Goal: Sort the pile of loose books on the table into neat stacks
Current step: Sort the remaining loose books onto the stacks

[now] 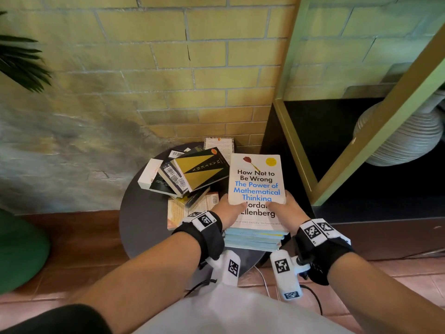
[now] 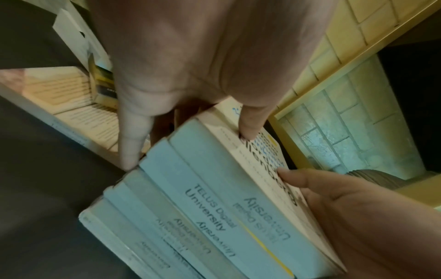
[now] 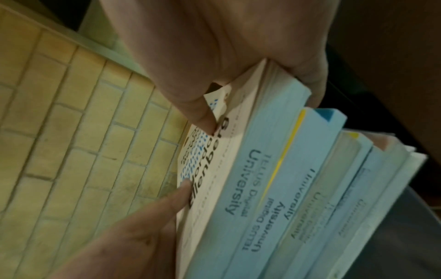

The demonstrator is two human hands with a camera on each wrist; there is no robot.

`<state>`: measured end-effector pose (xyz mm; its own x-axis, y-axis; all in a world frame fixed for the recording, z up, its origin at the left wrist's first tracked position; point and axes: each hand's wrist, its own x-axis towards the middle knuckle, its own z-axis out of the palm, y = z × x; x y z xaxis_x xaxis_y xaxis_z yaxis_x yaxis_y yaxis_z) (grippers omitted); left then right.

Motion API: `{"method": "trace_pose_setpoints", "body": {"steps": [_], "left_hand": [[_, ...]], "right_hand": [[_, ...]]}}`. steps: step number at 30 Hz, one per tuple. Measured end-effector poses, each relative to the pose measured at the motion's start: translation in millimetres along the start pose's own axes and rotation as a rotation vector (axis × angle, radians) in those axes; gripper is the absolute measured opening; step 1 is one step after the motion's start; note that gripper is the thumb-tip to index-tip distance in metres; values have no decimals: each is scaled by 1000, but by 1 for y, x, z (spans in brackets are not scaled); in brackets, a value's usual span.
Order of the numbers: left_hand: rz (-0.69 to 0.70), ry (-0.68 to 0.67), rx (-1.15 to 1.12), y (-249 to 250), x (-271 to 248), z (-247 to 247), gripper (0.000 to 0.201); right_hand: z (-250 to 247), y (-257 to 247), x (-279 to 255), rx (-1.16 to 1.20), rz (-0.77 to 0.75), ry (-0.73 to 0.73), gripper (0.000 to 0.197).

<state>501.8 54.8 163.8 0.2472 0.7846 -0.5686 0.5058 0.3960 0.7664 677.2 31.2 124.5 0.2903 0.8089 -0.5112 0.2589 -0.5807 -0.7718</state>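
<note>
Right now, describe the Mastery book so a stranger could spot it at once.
Find the round dark table against the brick wall. Left of the neat stack under both hands lies a loose pile. Topping it, tilted, is the Mastery book: the only black cover with gold triangles.

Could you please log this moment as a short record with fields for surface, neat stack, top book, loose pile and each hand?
surface: round dark table
neat stack: pale blue books at the table's right side, spines toward the person
top book: How Not to Be Wrong, face up on the stack
loose pile: Mastery book and others lying crossed, left of the stack
left hand: grips the top book's near left edge
right hand: grips its near right edge
</note>
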Motion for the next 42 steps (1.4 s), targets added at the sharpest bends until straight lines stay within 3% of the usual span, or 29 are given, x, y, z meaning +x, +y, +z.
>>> {"method": "trace_pose_setpoints", "body": {"steps": [1,4,7,9,11,14,16,18,20,23,26,29,32,34,37,39,40,42], "left_hand": [[-13,-8,-3,1,0,0,40],[-8,-33,-15,5,-2,0,37],[-15,-42,-30,7,-2,-1,37],[-8,-44,-32,6,-3,-1,37],[2,-48,-27,5,-2,0,37],[-7,-43,-36,1,0,0,39],[-54,-11,-82,-3,3,-5,46],[-89,34,-161,-7,8,-14,56],[-68,112,-187,-13,16,-34,55],[-26,218,-214,-27,26,-76,22],[-55,361,-290,-43,36,-119,16],[-109,413,-315,-54,46,-154,16],[-149,424,-302,-61,55,-181,25],[-177,416,-305,-61,59,-194,8],[-201,392,-268,-68,71,-209,38],[-207,352,-219,-70,76,-216,44],[-206,333,-202,-70,77,-218,46],[-209,289,-155,-68,80,-222,51]], "right_hand": [[0,0,-2,70,29,-23,62],[-2,-11,-20,175,103,-115,24],[-2,-7,-21,243,102,-159,10],[-2,-5,-19,258,90,-146,15],[-1,-4,-17,252,49,-106,32],[-2,-10,-16,47,-68,-13,70],[-3,-21,-18,-144,-191,62,82],[-5,-37,-26,-292,-342,144,80],[-4,-58,-38,-347,-466,207,74],[9,-93,-49,-351,-599,221,52],[40,-122,-43,-224,-633,135,31],[81,-135,-30,-124,-529,89,23],[125,-132,-9,-104,-320,1,32],[150,-123,8,-79,-124,-35,48],[177,-103,36,102,189,-14,95],[189,-89,53,250,349,-7,120],[193,-86,56,341,415,-5,117],[201,-87,59,551,466,10,90]]}}
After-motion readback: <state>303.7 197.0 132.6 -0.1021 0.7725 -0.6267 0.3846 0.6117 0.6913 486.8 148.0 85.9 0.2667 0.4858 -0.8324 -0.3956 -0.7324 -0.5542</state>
